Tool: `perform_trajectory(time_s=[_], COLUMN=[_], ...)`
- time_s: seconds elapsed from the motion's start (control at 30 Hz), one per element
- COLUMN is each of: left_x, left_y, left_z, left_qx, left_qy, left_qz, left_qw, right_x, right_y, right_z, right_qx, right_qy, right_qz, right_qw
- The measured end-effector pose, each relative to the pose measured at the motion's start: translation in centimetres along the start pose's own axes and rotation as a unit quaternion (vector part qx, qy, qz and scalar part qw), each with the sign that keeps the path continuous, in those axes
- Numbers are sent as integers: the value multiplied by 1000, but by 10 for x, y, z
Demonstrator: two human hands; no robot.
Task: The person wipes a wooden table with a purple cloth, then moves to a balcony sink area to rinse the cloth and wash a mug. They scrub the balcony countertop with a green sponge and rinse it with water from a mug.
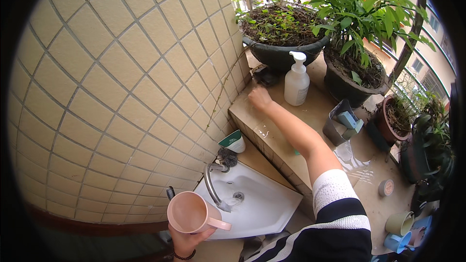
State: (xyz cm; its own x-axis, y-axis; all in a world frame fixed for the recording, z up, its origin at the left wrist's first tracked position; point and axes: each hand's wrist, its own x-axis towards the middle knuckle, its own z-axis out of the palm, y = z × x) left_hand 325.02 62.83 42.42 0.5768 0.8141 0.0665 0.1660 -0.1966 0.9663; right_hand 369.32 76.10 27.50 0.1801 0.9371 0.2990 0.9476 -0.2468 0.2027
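Observation:
My left hand (187, 242) holds a pink mug (185, 213) from below, at the near side of a white washbasin (269, 196). The mug's handle points right, and its inside is in view. A small black object (170, 193) pokes out behind its rim. Over the basin curves a metal faucet (210, 182), with what looks like water at its mouth. My right arm stretches across the tiled ledge (280, 127), and my right hand (260, 97) is by the wall, close to a dark object (265, 75). Its curled fingers are partly hidden, so whether they grip anything is unclear.
A white pump bottle (297, 83) stands right of my right hand. Potted plants (284, 49) line the back. A grey holder (336, 127), a round tin (386, 187), a green cup (399, 223) and a blue cup (397, 242) sit rightward. Behind the faucet are a green-and-white tube (233, 142) and a scrubber (228, 157).

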Motion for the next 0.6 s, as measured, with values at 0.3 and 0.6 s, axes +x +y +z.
perform_trajectory(time_s=[0.3, 0.6], left_x=[22, 37], left_y=[8, -8], left_z=[2, -18], left_qx=[-18, -20], left_qy=[-18, -108], left_qz=[31, 48], left_qw=[999, 993], right_x=[-143, -372], right_y=[64, 167], right_z=[-167, -319], right_qx=[127, -204], right_qy=[207, 169], right_qz=[69, 463], right_qw=[968, 846])
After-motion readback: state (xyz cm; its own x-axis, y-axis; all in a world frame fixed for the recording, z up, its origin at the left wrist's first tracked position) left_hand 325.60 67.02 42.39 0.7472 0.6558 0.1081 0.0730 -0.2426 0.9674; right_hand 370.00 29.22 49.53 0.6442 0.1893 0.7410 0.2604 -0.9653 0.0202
